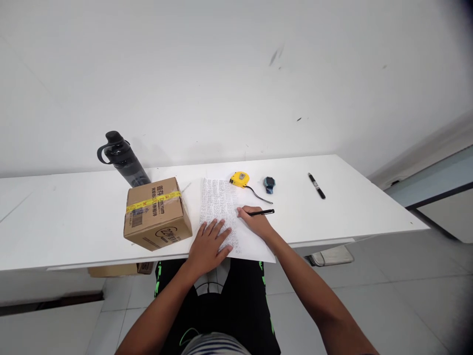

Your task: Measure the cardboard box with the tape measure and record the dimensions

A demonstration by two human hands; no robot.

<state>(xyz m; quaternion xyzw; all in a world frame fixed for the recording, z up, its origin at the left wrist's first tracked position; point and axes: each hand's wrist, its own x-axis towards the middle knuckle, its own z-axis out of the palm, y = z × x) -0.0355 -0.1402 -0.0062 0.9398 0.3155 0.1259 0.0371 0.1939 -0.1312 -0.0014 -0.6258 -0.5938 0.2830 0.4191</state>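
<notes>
A sheet of paper (pixel 218 202) covered in small dense writing lies on the white table, its near corner sticking out past the front edge. My left hand (pixel 209 246) rests flat on the lower left of the sheet with fingers spread. In my right hand (pixel 254 220) is a black pen (pixel 263 212), gripped between thumb and fingers, over the right part of the paper. The pen's tip is hidden by the fingers. A yellow tape measure (pixel 239 179) with a black wrist cord sits at the paper's top right corner.
Left of the paper stands a taped cardboard box (pixel 157 214), with a dark water bottle (pixel 125 160) behind it. A dark watch (pixel 269 184) and a second pen (pixel 317 186) lie to the right on the table (pixel 354 212). A wall rises along the back edge.
</notes>
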